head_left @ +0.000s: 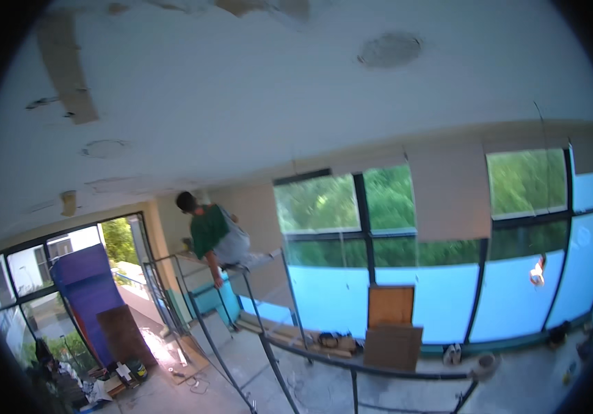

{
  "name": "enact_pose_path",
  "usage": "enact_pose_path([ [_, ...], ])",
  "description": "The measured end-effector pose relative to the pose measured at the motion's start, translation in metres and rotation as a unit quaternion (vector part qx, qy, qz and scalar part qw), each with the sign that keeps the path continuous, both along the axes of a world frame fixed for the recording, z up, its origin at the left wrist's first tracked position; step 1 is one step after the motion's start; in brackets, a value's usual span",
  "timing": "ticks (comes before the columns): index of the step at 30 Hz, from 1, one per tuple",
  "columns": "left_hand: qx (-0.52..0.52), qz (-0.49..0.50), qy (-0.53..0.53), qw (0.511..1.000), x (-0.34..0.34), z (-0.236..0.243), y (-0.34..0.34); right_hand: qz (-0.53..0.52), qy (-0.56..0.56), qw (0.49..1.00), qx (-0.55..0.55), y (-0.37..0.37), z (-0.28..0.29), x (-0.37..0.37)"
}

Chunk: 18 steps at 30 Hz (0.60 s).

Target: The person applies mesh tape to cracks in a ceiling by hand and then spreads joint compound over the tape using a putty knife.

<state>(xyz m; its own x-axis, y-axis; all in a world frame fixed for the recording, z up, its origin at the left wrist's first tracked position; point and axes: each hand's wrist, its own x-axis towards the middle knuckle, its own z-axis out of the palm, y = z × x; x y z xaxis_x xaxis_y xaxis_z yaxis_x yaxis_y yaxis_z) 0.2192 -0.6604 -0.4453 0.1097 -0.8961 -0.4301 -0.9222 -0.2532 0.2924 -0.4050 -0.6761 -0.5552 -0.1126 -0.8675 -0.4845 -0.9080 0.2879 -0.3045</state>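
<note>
Neither of my hands shows in the head view. The nearest thing is the dark metal rail of a scaffold (379,370), which runs across the lower middle. Beyond it, another person (219,233) in a green top sits on a raised scaffold platform (265,259), one arm reaching down beside a leg of the frame. Overhead spreads a pale ceiling (241,96) with a rough round patch (390,50) and a brown strip (67,69).
Tall windows (324,203) line the far wall. Brown boards (393,347) lean below them, near planks (289,334) on the floor. A doorway (127,259) stands at left beside a purple panel (89,297). Buckets and tools (131,372) clutter the floor there.
</note>
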Motion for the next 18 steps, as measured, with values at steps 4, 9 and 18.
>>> enact_pose_path([
  [4,0.027,-0.081,0.051,0.995,-0.001,-0.044,-0.017,-0.123,-0.002,0.991,-0.054,0.009,-0.041,-0.02],
  [9,0.18,0.122,0.243,0.945,-0.044,-0.05,-0.036,-0.257,0.009,0.964,-0.072,0.027,0.035,0.003],
  [18,0.292,0.099,0.113,0.944,0.0,-0.09,0.0,-0.657,-0.062,0.68,-0.319,0.054,0.056,-0.044],
])
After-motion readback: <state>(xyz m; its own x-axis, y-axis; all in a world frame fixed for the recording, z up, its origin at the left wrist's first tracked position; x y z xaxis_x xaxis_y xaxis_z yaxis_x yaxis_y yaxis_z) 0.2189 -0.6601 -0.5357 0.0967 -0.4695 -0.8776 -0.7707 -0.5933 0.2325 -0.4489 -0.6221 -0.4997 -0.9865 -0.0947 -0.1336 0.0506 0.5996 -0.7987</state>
